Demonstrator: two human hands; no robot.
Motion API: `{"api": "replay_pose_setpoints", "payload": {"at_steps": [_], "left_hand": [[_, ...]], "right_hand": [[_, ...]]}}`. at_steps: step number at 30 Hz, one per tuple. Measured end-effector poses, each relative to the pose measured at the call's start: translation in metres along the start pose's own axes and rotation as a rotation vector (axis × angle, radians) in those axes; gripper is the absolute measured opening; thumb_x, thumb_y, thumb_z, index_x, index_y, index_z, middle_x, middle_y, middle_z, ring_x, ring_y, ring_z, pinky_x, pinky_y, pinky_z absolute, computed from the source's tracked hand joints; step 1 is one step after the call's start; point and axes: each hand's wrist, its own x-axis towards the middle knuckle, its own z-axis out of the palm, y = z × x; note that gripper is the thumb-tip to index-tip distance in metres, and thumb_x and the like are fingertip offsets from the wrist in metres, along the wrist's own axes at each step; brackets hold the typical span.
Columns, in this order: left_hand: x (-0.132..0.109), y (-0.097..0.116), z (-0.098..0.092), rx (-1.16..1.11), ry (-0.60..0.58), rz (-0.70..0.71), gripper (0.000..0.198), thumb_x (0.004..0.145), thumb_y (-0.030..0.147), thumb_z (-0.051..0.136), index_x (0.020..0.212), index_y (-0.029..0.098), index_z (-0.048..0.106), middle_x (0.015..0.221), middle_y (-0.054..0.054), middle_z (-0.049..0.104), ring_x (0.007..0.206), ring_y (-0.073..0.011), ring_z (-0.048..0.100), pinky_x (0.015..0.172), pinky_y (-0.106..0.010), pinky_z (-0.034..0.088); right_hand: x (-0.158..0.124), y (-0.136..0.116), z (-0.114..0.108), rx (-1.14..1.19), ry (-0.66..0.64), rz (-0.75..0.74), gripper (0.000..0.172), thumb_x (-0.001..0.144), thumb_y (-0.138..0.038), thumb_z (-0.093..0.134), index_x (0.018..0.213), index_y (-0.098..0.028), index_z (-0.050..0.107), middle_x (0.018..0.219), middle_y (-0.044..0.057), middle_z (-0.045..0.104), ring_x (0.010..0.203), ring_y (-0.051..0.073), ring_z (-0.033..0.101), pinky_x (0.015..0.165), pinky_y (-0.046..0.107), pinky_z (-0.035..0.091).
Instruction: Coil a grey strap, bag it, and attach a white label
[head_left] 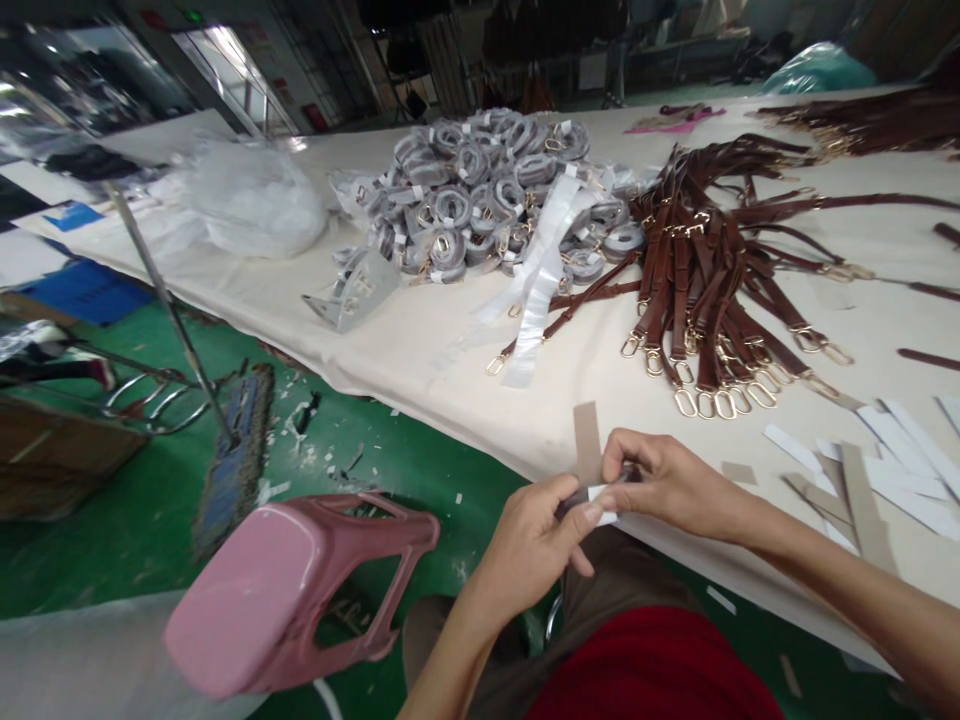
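My left hand (536, 535) and my right hand (660, 485) meet at the near table edge, fingers pinched from both sides on a small dark wrapped bundle (574, 503). A white paper slip (602, 492) lies across it under my thumbs. Fingers hide most of the bundle, so its full shape cannot be made out. Just beyond the hands is a beige card strip (588, 440) on the table. Farther in are brown straps (701, 270) with gold-coloured metal loops, piled together. Behind and left of them is a heap of grey coiled straps (480, 190) in clear wrap, several bearing white slips.
Loose white and beige strips (862, 490) lie right of my hands on the cream-covered table (420, 370). Flattened clear plastic sleeves (544, 285) lie near the coils. A pink stool (247, 590) and a mop (236, 440) are on the green floor at left.
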Motion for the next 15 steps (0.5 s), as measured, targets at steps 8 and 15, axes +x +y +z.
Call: {"api": "replay_pose_setpoints", "payload": {"at_steps": [8,15], "left_hand": [[0.0001,-0.0042,0.0045,-0.051,-0.042,-0.057,0.03,0.094,0.049,0.052,0.09,0.02,0.058,0.069,0.005,0.051,0.057,-0.0157,0.072,0.047,-0.018,0.038],[0.0018,0.0022,0.0068,-0.075,-0.015,-0.071,0.026,0.093,0.041,0.051,0.097,0.019,0.063,0.073,0.004,0.055,0.056,-0.0141,0.071,0.047,-0.018,0.038]], "right_hand": [[0.0009,0.0059,-0.0069,0.195,-0.161,0.116,0.03,0.082,-0.042,0.078,0.083,-0.015,0.064,0.079,0.0,0.059,0.072,0.014,0.053,0.067,0.026,0.042],[0.0054,0.0013,-0.007,0.118,-0.139,0.077,0.033,0.086,-0.046,0.073,0.081,-0.014,0.067,0.082,0.001,0.058,0.073,0.014,0.053,0.066,0.026,0.04]]}}
